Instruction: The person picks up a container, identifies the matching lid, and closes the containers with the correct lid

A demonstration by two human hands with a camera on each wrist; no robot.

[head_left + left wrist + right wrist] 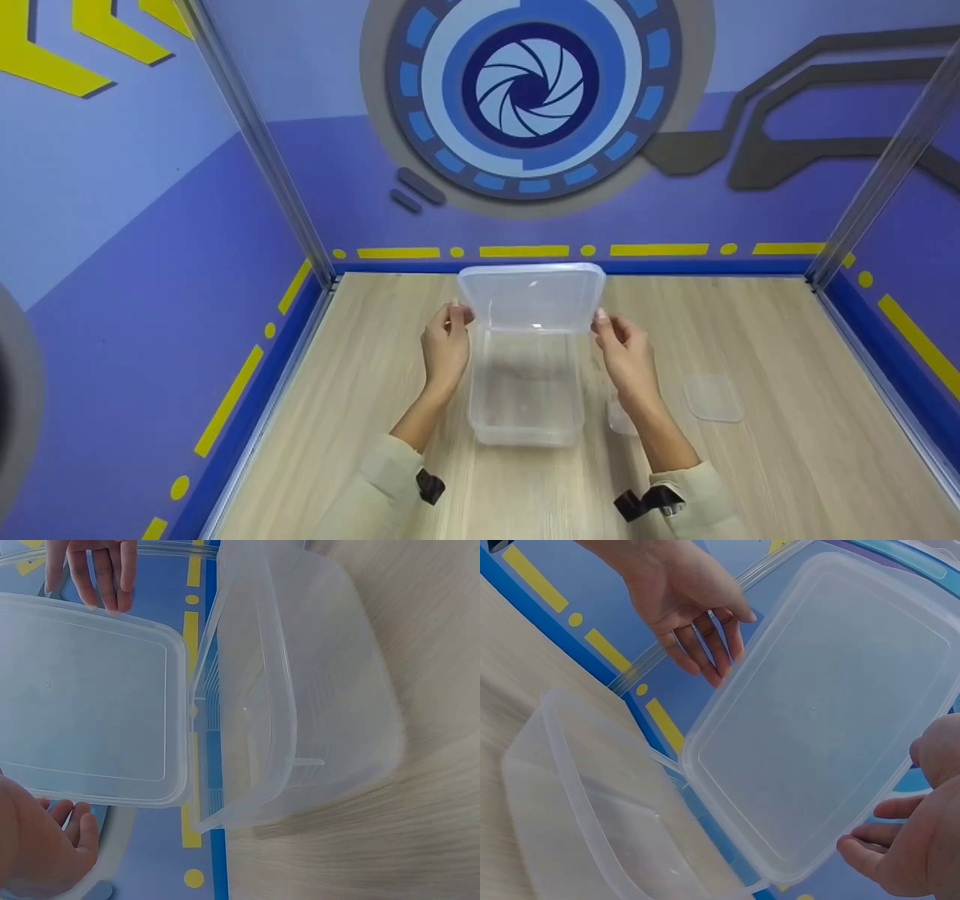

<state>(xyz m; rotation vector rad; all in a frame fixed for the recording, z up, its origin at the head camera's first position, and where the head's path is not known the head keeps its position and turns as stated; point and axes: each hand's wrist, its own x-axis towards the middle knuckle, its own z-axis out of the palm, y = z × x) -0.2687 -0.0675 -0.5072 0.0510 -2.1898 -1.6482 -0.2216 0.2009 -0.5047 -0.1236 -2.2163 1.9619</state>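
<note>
A clear rectangular plastic box [525, 435] stands uncovered on the wooden table, with nothing visible inside. Above its far end, a translucent lid [534, 289] is tilted steeply up, its lower edge by the box's far rim. My left hand [446, 349] holds the lid's left edge, and my right hand [626, 356] holds the right edge. In the right wrist view, the fingertips of both hands meet the long sides of the lid [817, 712]. The left wrist view shows the lid [90, 697] beside the box's rim, partly hiding the fingers.
To the right lies a small clear square lid [712, 397]. Another small clear container piece [621, 418] is partly covered by my right forearm. Blue-purple printed panels [480, 225] wall the table at the back and sides, joined by metal corner posts [289, 187].
</note>
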